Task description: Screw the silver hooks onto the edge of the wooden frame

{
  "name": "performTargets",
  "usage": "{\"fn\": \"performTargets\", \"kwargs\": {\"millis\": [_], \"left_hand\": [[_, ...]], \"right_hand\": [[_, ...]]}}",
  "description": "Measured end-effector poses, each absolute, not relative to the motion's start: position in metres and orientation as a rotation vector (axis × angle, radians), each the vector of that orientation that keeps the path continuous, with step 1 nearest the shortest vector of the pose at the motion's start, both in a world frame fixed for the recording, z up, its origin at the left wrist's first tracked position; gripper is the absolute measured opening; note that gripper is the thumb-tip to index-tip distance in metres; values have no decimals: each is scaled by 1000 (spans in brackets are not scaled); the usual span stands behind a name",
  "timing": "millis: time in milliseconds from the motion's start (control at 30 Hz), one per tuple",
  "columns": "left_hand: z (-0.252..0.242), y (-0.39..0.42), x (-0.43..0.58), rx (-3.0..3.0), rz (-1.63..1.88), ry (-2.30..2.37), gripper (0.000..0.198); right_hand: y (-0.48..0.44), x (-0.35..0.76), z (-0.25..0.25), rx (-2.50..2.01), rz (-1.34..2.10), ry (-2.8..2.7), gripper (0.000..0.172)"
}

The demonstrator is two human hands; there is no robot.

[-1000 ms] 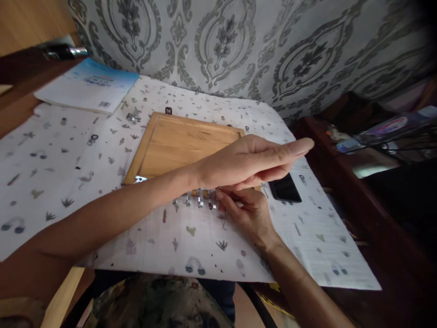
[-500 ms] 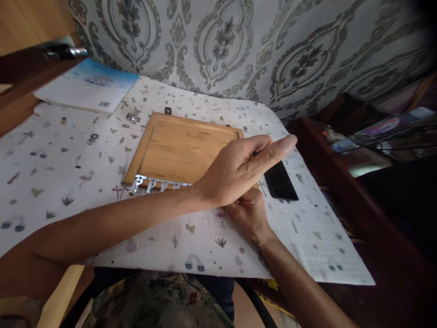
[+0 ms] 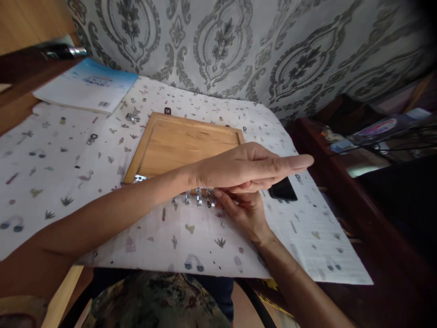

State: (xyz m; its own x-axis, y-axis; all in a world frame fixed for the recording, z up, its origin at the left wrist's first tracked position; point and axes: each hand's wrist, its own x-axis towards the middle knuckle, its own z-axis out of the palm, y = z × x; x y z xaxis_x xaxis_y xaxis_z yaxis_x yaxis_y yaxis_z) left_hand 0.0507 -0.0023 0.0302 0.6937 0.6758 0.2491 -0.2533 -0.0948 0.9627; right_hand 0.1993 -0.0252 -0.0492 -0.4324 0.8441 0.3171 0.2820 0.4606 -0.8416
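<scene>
A wooden board (image 3: pixel 180 146) lies flat on a patterned white cloth (image 3: pixel 61 182). Along the board's near edge runs a metal hook rail (image 3: pixel 198 197) with several small hooks. My left hand (image 3: pixel 246 166) reaches across the board's right end, fingers stretched out flat and pointing right, holding nothing. Just under it is my right hand (image 3: pixel 247 214), its fingers curled and pinched at the right end of the hook rail. The left hand hides the right fingertips in part.
A black phone (image 3: pixel 284 189) lies right of the board, partly under my left fingers. A blue and white booklet (image 3: pixel 85 84) sits far left, with small metal parts (image 3: pixel 132 117) and a black ring (image 3: pixel 91 138) near it. A dark side table (image 3: pixel 341 191) with clutter stands right.
Half a second ago my left hand was lifted and curled, baring the rail's left hooks. It has now dropped flat and stretched out to the right. My right hand stays at the rail's end.
</scene>
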Motion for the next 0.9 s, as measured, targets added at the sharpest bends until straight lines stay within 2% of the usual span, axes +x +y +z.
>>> {"fn": "performTargets", "kwargs": {"millis": [200, 267, 533, 767, 900], "left_hand": [[28, -19, 61, 1401, 1358, 749, 46], [27, -23, 64, 1391, 1435, 785, 43], [26, -16, 66, 1384, 1357, 651, 59], [27, 1, 51, 1428, 917, 392, 64], [24, 0, 50, 1387, 1000, 414, 63]], "right_hand": [[-23, 191, -44, -951, 961, -1902, 31], [-22, 190, -44, -942, 949, -1897, 33], [-24, 193, -46, -990, 938, -1933, 33], [-23, 196, -49, -975, 854, -1989, 27], [-23, 194, -46, -999, 869, -1980, 25]]}}
